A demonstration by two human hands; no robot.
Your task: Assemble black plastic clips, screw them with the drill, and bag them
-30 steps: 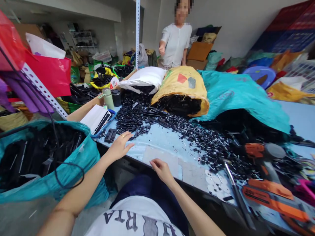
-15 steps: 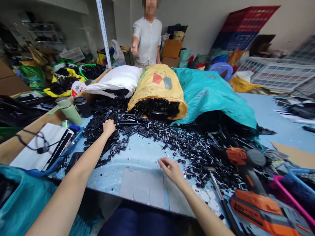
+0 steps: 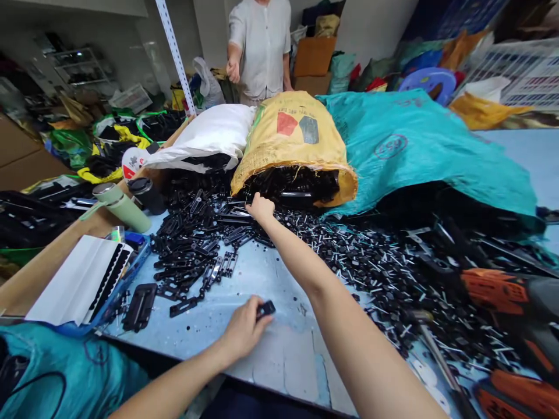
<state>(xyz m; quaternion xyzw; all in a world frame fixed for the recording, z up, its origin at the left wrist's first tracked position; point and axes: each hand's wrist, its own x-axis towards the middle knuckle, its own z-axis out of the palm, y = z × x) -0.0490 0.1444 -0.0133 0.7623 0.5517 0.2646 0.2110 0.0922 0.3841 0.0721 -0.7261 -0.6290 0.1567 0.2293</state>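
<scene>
My left hand (image 3: 243, 329), low over the front of the blue table, is closed round a small black plastic part (image 3: 265, 310) whose end sticks out past the fingers. Further off, my right hand (image 3: 261, 208) has its fingers curled down among black parts at the lip of the yellow sack (image 3: 301, 125). What those fingertips grip, if anything, is hidden. Left of it spreads a heap of long black plastic pieces (image 3: 187, 250). To its right lies a wide scatter of small black pieces with silvery pins (image 3: 371, 262).
A white sack (image 3: 213, 131) and a teal sack (image 3: 428, 139) flank the yellow one. An orange power drill (image 3: 495, 291) and a hammer (image 3: 437, 349) lie at right. Green and black cups (image 3: 126, 212) and a blue basket (image 3: 117, 294) stand left. Across the table stands a person (image 3: 262, 46).
My left hand has come from the left heap to the front of the table with a black part. My right hand has moved forward to the yellow sack's mouth. The view has shifted.
</scene>
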